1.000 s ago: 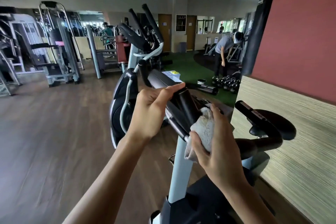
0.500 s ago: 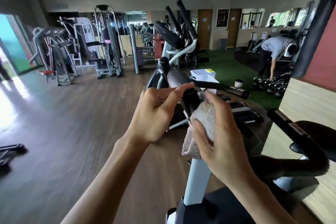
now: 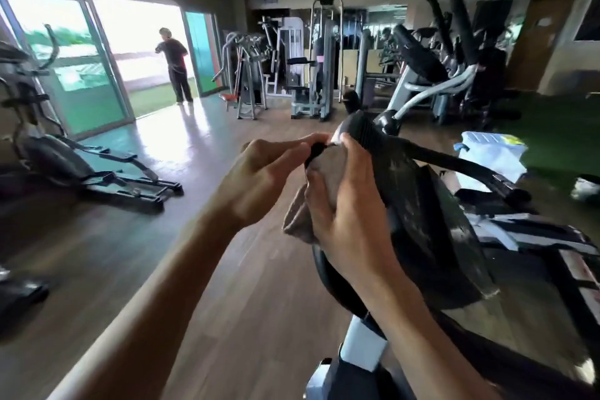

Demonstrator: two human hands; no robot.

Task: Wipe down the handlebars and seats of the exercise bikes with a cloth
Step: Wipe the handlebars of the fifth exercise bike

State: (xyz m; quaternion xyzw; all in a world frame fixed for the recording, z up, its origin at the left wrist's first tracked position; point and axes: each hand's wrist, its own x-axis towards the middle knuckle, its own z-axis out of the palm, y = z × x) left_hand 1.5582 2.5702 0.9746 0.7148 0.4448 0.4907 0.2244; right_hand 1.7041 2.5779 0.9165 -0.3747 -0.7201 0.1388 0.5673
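Observation:
The black handlebar (image 3: 363,130) of the exercise bike in front of me juts up at centre, with its dark console (image 3: 422,221) just to the right. My left hand (image 3: 266,178) pinches the handlebar's near end with thumb and fingers. My right hand (image 3: 350,214) grips a pale cloth (image 3: 298,221) and wraps it round the bar just below the left hand; a fold of cloth hangs from under the palm. The bike's white post (image 3: 363,351) stands below my right forearm. The seat is not in view.
An elliptical trainer (image 3: 65,153) stands on the wooden floor at left. Weight machines (image 3: 311,68) line the back; more cardio machines (image 3: 438,68) crowd the right. A clear plastic box (image 3: 493,156) sits at right. A person (image 3: 175,65) stands by the open glass doors.
The view has swung left, bringing the glass doors and elliptical into sight. Both hands stay on the handlebar, the cloth hand having slid up to its end beside the left hand.

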